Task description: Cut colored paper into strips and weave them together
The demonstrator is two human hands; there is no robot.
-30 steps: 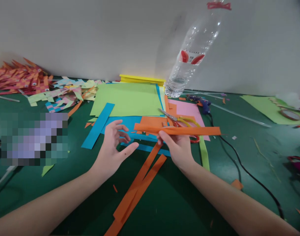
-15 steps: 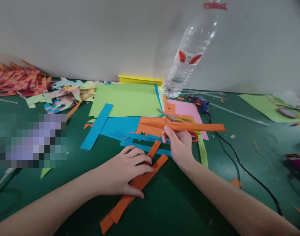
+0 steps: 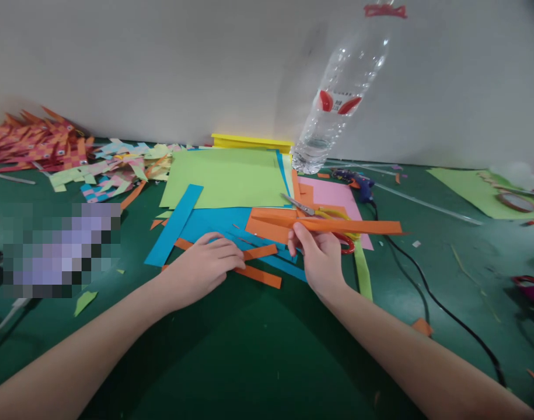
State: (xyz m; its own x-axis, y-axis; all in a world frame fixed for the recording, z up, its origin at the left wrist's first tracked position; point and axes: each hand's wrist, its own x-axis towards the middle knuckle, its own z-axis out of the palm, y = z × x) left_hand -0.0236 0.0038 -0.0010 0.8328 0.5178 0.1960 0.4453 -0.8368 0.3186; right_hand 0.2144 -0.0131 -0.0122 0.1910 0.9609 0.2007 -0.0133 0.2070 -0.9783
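My right hand (image 3: 319, 256) pinches one long orange paper strip (image 3: 358, 226) and holds it level above the table, over the scissors (image 3: 323, 216) with yellow and red handles. My left hand (image 3: 203, 268) lies palm down, fingers together and flat, on two orange strips (image 3: 260, 274) that rest crosswise on the green mat, beside a blue strip (image 3: 174, 224) and blue sheet (image 3: 218, 221). A large light green sheet (image 3: 225, 178) and a pink sheet (image 3: 337, 195) lie just behind.
A clear plastic bottle (image 3: 341, 99) stands by the wall. A glue gun (image 3: 358, 184) with a black cable (image 3: 442, 306) lies at right. Woven paper pieces (image 3: 74, 157) pile up at the far left. Tape roll (image 3: 514, 202) sits on green paper at right.
My left hand slid the two orange strips from a diagonal lie near me up and to the left, so they now lie crosswise by the blue paper. The right hand barely moved.
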